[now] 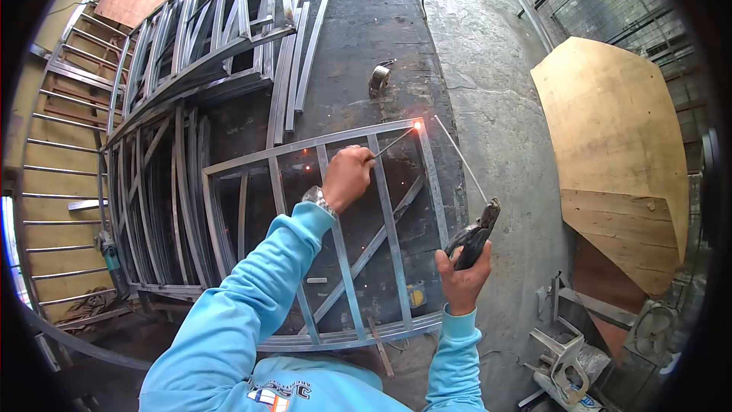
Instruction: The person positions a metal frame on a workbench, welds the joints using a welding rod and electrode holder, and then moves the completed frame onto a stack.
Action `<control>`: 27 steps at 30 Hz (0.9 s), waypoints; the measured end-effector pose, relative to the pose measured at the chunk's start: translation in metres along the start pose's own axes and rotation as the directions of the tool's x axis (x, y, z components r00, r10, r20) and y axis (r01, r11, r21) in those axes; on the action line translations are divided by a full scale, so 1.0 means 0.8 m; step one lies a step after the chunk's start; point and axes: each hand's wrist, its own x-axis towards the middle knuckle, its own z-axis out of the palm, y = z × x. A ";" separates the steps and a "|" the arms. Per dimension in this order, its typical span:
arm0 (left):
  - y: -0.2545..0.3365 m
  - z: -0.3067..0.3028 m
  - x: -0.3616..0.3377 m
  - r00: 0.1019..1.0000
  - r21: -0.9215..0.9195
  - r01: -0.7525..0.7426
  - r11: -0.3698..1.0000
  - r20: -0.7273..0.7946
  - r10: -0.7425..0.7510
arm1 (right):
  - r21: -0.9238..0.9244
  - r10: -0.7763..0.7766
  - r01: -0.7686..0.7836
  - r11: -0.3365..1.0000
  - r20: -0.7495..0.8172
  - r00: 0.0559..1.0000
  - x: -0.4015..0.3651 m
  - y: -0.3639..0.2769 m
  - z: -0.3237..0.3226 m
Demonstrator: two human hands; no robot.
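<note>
My left hand [348,177], with a watch at the wrist, is closed around a thin dark rod [393,143]. The rod's far end reaches a glowing orange spot [417,125] at the upper right corner of a metal frame [394,236]. In my right hand [463,278] is a black welding electrode holder [476,236], gripped from below. A thin welding electrode [461,156] is clamped in it and points up and left, its tip apart from the frame. Small sparks float over the frame's bars.
Several similar metal frames [191,61] are stacked at the left, with loose square tubes [305,69] beside them. A silver ring-shaped piece [379,80] lies beyond the corner. An angle grinder [111,259] sits at far left. Plywood [610,122] and a plastic chair [564,358] are at right.
</note>
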 end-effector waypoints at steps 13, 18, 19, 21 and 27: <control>0.031 -0.015 0.029 0.998 -0.116 0.059 0.992 -0.004 -0.060 | -0.053 0.010 -0.009 0.999 0.007 1.000 0.006 -0.002 -0.003; 0.037 -0.014 0.042 0.999 -0.082 0.037 0.996 0.026 -0.035 | -0.116 -0.032 0.042 0.992 0.087 0.996 0.016 -0.009 -0.013; 0.037 -0.014 0.043 0.998 -0.074 0.037 0.997 0.051 -0.033 | -0.113 -0.032 0.042 0.993 0.086 0.996 0.019 -0.010 -0.012; 0.036 -0.013 0.045 0.998 -0.036 0.005 0.999 0.056 -0.003 | -0.111 -0.020 0.029 0.993 0.087 0.996 0.022 -0.010 -0.010; 0.045 -0.006 0.042 0.997 -0.031 -0.043 0.999 0.060 0.045 | -0.134 -0.026 0.038 0.990 0.090 0.996 0.029 -0.014 -0.005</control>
